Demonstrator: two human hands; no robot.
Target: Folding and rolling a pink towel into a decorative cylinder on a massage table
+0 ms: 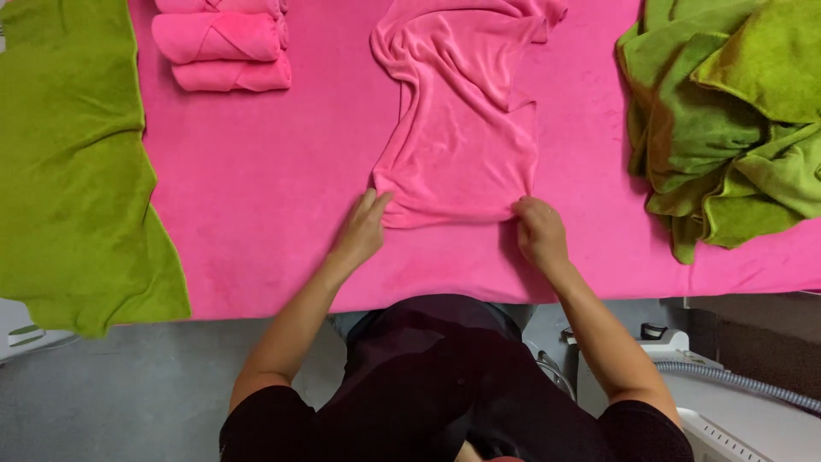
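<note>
both hands (363, 227) (539, 229) on pink towel's (462, 145) near corners

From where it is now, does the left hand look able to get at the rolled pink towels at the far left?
Probably yes. The left hand pinches the pink cloth's near corner, and only bare pink table cover lies between it and the rolled towels. It would need to let go and stretch.

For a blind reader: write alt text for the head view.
Left hand and right hand pinch the near corners of a pink towel on a pink-covered table, with rolled pink towels and green towels alongside.
</note>
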